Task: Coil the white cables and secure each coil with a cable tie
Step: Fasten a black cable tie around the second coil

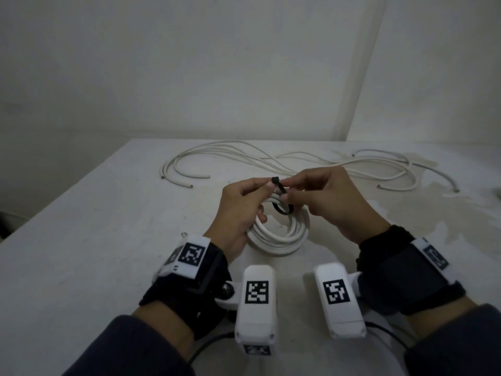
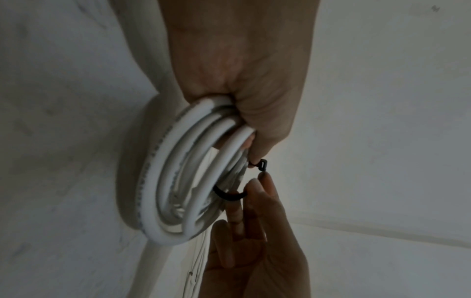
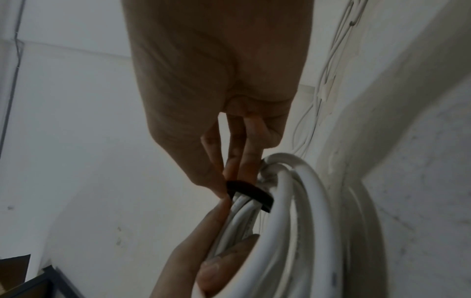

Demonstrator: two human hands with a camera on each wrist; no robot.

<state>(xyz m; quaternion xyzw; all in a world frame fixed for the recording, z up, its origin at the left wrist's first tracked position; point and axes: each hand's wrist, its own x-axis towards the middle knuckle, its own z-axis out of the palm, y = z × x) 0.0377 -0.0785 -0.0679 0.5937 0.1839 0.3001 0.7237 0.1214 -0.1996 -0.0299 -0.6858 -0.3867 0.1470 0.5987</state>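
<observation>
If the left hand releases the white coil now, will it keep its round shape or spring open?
The white coil would probably loosen: the black cable tie looks wrapped but not yet closed, its head apart from the tip. The cable seems fairly stiff, judging by the loose cables lying in broad curves.

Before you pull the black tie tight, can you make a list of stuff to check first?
1. Coil held together: ok, the left hand grips its turns.
2. Tie goes round the coil: ok, it loops the bundle.
3. Tie head held: ok, left fingertips pinch it.
4. Tail through the head: cannot tell; the right hand pinches the tail right beside it.
5. All turns inside the loop: cannot tell, fingers hide part.
6. Other cables out of the way: ok, they lie loose farther back on the table.
</observation>
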